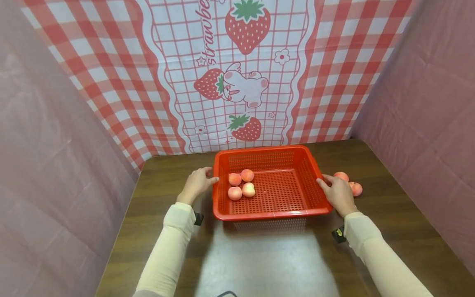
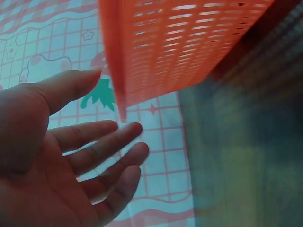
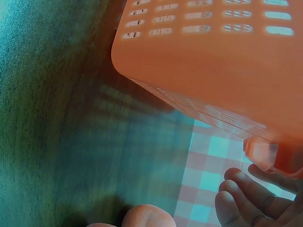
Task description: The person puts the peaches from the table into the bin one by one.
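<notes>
A red plastic basket (image 1: 282,214) with slotted walls stands in front of me, several peaches (image 1: 235,193) grouped at its left end. My left hand (image 1: 197,184) is at the left rim, its thumb tip by the edge; the left wrist view shows loosely spread fingers (image 2: 118,153) below the rim, not curled round it. At the opposite end, my right hand (image 1: 338,195) holds the right rim, thumb over the edge. From the right wrist, bent fingers (image 3: 246,196) show under the basket's lip (image 3: 261,153); that thumb is hidden. Two peaches (image 1: 356,189) lie just beyond this hand.
The basket is on a dark wooden table (image 1: 152,231), with a bright patch of glare nearer me. Behind it hangs a red-checked strawberry cloth (image 1: 334,82). Pink curtains (image 1: 55,165) close off both sides. A dark cable (image 1: 227,293) shows at the front edge.
</notes>
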`<move>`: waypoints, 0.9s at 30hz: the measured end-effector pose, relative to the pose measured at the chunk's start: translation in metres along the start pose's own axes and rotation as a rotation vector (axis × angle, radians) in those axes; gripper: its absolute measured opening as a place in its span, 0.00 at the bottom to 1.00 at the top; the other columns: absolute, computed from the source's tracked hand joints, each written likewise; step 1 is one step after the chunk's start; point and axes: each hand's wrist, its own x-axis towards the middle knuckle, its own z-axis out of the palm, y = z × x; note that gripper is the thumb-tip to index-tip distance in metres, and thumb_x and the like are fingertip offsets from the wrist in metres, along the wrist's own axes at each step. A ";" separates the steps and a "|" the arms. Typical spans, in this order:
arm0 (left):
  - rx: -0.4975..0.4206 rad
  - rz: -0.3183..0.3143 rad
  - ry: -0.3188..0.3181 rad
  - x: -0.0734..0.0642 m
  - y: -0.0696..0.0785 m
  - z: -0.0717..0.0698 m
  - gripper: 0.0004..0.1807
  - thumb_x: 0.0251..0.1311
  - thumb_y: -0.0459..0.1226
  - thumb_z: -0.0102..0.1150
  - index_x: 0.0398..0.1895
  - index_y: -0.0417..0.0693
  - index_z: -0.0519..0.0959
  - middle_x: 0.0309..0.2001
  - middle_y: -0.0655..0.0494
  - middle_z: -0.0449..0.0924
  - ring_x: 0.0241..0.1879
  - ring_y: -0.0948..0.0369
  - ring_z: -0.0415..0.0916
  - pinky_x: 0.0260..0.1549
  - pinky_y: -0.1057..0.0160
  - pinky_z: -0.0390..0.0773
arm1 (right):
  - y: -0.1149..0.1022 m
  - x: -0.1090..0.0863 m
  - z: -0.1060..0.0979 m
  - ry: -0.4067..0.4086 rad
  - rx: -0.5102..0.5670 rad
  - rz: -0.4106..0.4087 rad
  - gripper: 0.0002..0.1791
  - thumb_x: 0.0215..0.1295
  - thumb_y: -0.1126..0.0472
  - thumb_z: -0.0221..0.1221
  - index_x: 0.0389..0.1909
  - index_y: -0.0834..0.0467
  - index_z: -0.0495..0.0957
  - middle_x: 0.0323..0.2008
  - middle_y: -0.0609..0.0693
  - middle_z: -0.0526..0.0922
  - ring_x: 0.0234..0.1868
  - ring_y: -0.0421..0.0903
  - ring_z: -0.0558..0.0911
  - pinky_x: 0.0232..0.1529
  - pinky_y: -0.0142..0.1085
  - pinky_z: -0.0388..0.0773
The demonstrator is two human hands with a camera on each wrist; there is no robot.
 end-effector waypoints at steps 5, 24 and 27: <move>-0.037 0.029 0.050 -0.002 -0.008 0.010 0.32 0.63 0.47 0.61 0.66 0.39 0.70 0.52 0.44 0.83 0.54 0.47 0.78 0.58 0.48 0.73 | 0.001 0.001 0.001 0.003 0.003 -0.001 0.30 0.71 0.48 0.54 0.60 0.70 0.73 0.47 0.68 0.83 0.36 0.55 0.81 0.47 0.55 0.79; -0.178 0.024 0.216 -0.006 -0.009 0.038 0.30 0.61 0.44 0.64 0.64 0.40 0.73 0.49 0.44 0.85 0.48 0.51 0.83 0.52 0.51 0.78 | 0.001 0.001 0.001 0.059 0.008 -0.048 0.27 0.71 0.50 0.55 0.58 0.70 0.75 0.46 0.68 0.84 0.39 0.60 0.82 0.47 0.56 0.77; -0.174 0.013 0.234 -0.006 -0.008 0.041 0.30 0.61 0.43 0.64 0.64 0.40 0.73 0.48 0.44 0.85 0.48 0.51 0.83 0.52 0.50 0.78 | 0.002 0.001 0.001 0.045 0.001 -0.043 0.28 0.71 0.49 0.54 0.58 0.69 0.75 0.47 0.68 0.83 0.41 0.61 0.82 0.48 0.57 0.77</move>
